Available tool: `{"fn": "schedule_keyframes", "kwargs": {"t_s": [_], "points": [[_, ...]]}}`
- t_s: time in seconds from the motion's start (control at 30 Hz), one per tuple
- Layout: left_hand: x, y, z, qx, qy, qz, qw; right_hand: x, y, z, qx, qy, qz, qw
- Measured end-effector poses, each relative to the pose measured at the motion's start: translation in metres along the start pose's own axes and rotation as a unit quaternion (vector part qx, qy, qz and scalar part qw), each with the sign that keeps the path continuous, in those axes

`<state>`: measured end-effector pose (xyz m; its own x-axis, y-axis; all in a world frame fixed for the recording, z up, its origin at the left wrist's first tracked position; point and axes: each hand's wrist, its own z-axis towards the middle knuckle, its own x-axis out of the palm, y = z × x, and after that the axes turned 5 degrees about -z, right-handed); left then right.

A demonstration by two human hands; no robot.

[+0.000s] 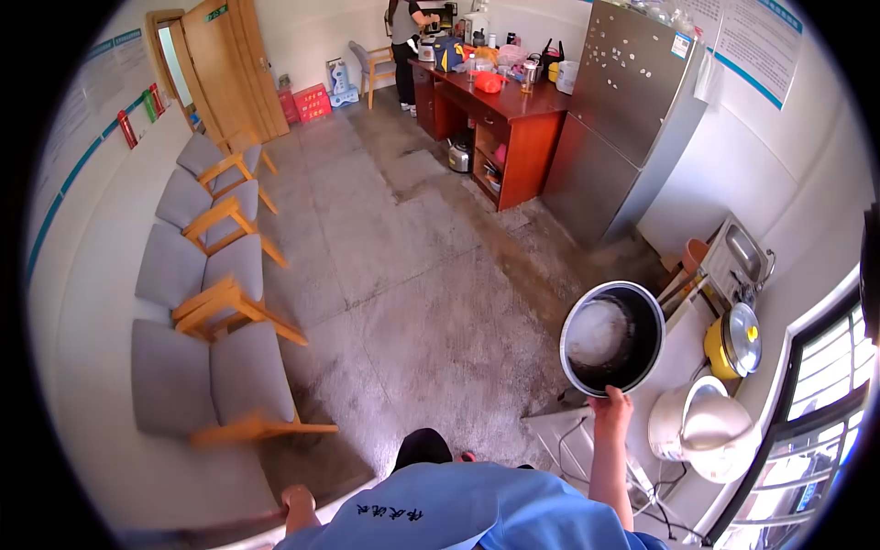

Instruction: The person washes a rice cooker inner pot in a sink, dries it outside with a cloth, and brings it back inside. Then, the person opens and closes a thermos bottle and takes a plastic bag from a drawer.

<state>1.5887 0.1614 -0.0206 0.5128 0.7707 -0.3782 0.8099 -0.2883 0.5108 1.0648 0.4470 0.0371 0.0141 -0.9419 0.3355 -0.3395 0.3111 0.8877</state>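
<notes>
A round dark inner pot [644, 353] with a pale rim and something whitish at its bottom is tilted toward the camera, at right of centre. My right hand [612, 410] grips its near rim, fingers wrapped over the edge. At the lower left my left hand [298, 498] is curled at the edge of a surface; what it holds, if anything, is too small to make out. A yellow pot with a glass lid [733, 340] and a white bucket-like container [676, 422] stand on the counter to the right of the pot.
Grey chairs [247, 367] with wooden arms line the left wall. A metal sink [744, 253] is at the right, beyond it a grey refrigerator [623, 110]. A red desk [522, 124] holds bags and jars. A person [403, 46] stands at the far end. Cables hang by the counter.
</notes>
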Motion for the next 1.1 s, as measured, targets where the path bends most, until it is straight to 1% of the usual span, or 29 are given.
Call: {"fn": "schedule_keyframes", "kwargs": {"t_s": [0.1, 0.13, 0.17, 0.2, 0.23, 0.27, 0.3, 0.33, 0.37, 0.43, 0.47, 0.5, 0.53, 0.57, 0.6, 0.63, 0.67, 0.7, 0.73, 0.77, 0.83, 0.87, 0.9, 0.93, 0.97, 1.0, 1.03, 1.1], "points": [[-0.026, -0.047, 0.022, 0.041, -0.025, -0.069, 0.996, 0.003, 0.02, 0.058, -0.034, -0.054, 0.055, 0.996], [-0.038, -0.064, 0.038, 0.057, -0.04, -0.097, 0.993, -0.009, 0.023, 0.078, -0.066, -0.008, 0.061, 0.996], [-0.057, -0.083, 0.056, 0.079, -0.062, -0.119, 0.988, 0.0, 0.033, 0.091, -0.094, -0.057, 0.116, 0.987], [-0.079, -0.102, 0.073, 0.109, -0.083, -0.148, 0.979, 0.002, 0.045, 0.094, -0.095, -0.103, 0.124, 0.982], [-0.105, -0.121, 0.092, 0.145, -0.104, -0.17, 0.969, 0.005, 0.052, 0.104, -0.119, -0.143, 0.152, 0.971], [-0.135, -0.145, 0.109, 0.186, -0.12, -0.191, 0.956, -0.002, 0.058, 0.115, -0.098, -0.207, 0.112, 0.967], [-0.164, -0.169, 0.122, 0.23, -0.128, -0.205, 0.943, 0.001, 0.066, 0.118, -0.129, -0.26, 0.105, 0.951], [-0.195, -0.192, 0.132, 0.27, -0.129, -0.216, 0.93, -0.013, 0.065, 0.137, -0.141, -0.295, 0.118, 0.938], [-0.229, -0.216, 0.141, 0.306, -0.128, -0.22, 0.917, -0.012, 0.072, 0.145, -0.186, -0.299, 0.16, 0.922], [-0.289, -0.265, 0.158, 0.368, -0.129, -0.233, 0.891, -0.028, 0.078, 0.16, -0.232, -0.347, 0.21, 0.884], [-0.334, -0.287, 0.169, 0.395, -0.126, -0.241, 0.877, -0.022, 0.083, 0.168, -0.261, -0.366, 0.21, 0.868], [-0.372, -0.31, 0.174, 0.416, -0.135, -0.249, 0.864, -0.032, 0.087, 0.171, -0.28, -0.373, 0.213, 0.859], [-0.407, -0.333, 0.175, 0.435, -0.142, -0.265, 0.849, -0.058, 0.085, 0.181, -0.27, -0.405, 0.2, 0.85], [-0.443, -0.359, 0.175, 0.454, -0.149, -0.277, 0.834, -0.078, 0.088, 0.182, -0.28, -0.406, 0.205, 0.846], [-0.478, -0.389, 0.173, 0.473, -0.166, -0.286, 0.817, -0.095, 0.093, 0.188, -0.292, -0.447, 0.248, 0.808], [-0.51, -0.416, 0.168, 0.486, -0.182, -0.298, 0.801, -0.114, 0.096, 0.189, -0.313, -0.458, 0.25, 0.793], [-0.537, -0.444, 0.17, 0.487, -0.198, -0.31, 0.792, -0.173, 0.08, 0.199, -0.28, -0.56, 0.09, 0.774], [-0.56, -0.475, 0.183, 0.535, -0.295, -0.273, 0.743, -0.14, 0.103, 0.184, -0.288, -0.511, 0.24, 0.774], [-0.568, -0.495, 0.147, 0.581, -0.263, -0.305, 0.707, -0.153, 0.106, 0.183, -0.29, -0.511, 0.262, 0.766], [-0.566, -0.507, 0.107, 0.591, -0.222, -0.331, 0.701, -0.165, 0.105, 0.182, -0.28, -0.519, 0.279, 0.758], [-0.545, -0.553, 0.087, 0.618, -0.285, -0.262, 0.684, -0.17, 0.114, 0.194, -0.255, -0.53, 0.32, 0.743], [-0.53, -0.568, 0.064, 0.615, -0.269, -0.261, 0.694, -0.183, 0.116, 0.203, -0.237, -0.546, 0.285, 0.751], [-0.514, -0.569, 0.026, 0.619, -0.254, -0.245, 0.701, -0.181, 0.116, 0.224, -0.213, -0.553, 0.245, 0.767], [-0.507, -0.582, 0.029, 0.631, -0.231, -0.166, 0.722, -0.172, 0.117, 0.238, -0.195, -0.561, 0.202, 0.779], [-0.493, -0.597, 0.035, 0.65, -0.208, -0.093, 0.725, -0.162, 0.117, 0.253, -0.179, -0.568, 0.164, 0.786], [-0.48, -0.604, 0.024, 0.638, -0.184, -0.029, 0.747, -0.153, 0.116, 0.265, -0.162, -0.567, 0.135, 0.796], [-0.47, -0.613, 0.026, 0.641, -0.176, 0.011, 0.747, -0.142, 0.116, 0.277, -0.15, -0.562, 0.114, 0.805], [-0.458, -0.615, 0.019, 0.614, -0.145, 0.032, 0.775, -0.125, 0.114, 0.297, -0.126, -0.551, 0.075, 0.821]]}}
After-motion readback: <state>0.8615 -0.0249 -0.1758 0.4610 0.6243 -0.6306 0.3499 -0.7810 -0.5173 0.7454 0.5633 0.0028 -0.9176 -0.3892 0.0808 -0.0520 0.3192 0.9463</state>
